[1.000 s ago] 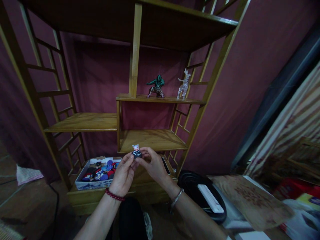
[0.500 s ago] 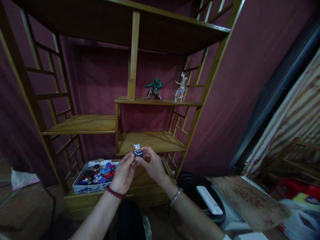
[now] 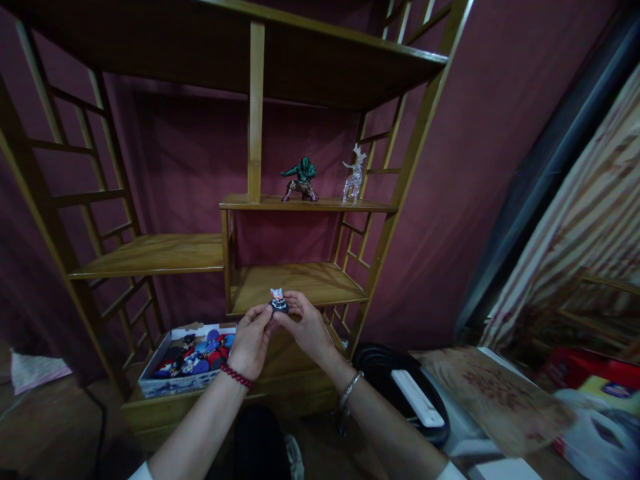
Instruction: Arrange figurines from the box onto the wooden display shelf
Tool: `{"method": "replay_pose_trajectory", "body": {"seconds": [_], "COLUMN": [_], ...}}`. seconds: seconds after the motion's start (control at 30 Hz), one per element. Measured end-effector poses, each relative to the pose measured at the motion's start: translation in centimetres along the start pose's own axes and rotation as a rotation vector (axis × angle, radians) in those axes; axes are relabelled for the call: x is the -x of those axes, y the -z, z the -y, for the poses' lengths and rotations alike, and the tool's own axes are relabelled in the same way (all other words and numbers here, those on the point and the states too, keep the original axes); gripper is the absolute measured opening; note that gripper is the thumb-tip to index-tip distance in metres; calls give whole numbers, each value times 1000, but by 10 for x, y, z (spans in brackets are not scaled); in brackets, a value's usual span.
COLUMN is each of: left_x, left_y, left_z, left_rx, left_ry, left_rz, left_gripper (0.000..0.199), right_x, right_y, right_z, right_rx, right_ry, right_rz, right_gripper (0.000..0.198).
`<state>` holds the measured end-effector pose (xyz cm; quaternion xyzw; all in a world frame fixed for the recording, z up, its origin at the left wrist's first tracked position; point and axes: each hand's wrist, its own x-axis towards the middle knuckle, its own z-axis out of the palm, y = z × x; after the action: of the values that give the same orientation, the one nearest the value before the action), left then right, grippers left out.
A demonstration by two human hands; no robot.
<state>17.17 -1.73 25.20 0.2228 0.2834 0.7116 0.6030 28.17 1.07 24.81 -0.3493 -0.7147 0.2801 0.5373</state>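
A small figurine, pale on top with a dark round base, is held upright between both hands in front of the lower right shelf. My left hand pinches its base from the left, a red bead bracelet on the wrist. On the other side, my right hand grips the same base with thumb and fingers; a silver bangle circles that wrist. Below and left, an open box holds several small red, blue and black figures. Fine details of the figurine are too small to make out.
On the upper right shelf stand a green crouching figure and a clear deer figurine. A wooden post divides the shelving. Right of the unit lies a white strip-shaped object on a black round item.
The view has shifted slightly, so the shelving appears a little further left. Both hands keep their hold on the figurine, which looks barely moved.
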Motion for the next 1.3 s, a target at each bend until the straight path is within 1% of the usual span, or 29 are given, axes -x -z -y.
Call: {"method": "replay_pose_trajectory", "body": {"seconds": [0.17,0.3,0.5,0.67,0.8,1.0,1.17,1.3], "left_x": [-11,-20,-35,-52,-66,-83,-93,-99], "left_y": [-5,-7,-7,-5,-4,-3,-7,-12], "left_z": [3,5,9,15,18,19,22,23], "left_rx": [-40,-80,-158,-235,-252,-321,-350,-380], "left_ry": [-5,0,7,-4,-17,-27,-21,-9], "left_rz": [-26,-22,-82,-111,-113,-99,-124,-130], "left_gripper": [7,7,7,8,12,13,12,15], "right_x": [-9,-15,-23,-32,-42,-57,-68,-76], "right_y": [3,4,5,4,2,2,3,7], "right_z": [-10,-22,-37,-48,-54,-64,-81,-85], "right_rx": [7,44,125,145,135,123,152,152], "right_ry": [-10,-11,13,13,2,-10,-31,-53], "right_rz": [-24,-35,-50,-38,-30,-4,-1,0], "right_gripper": [35,37,36,37,38,36,39,40]}}
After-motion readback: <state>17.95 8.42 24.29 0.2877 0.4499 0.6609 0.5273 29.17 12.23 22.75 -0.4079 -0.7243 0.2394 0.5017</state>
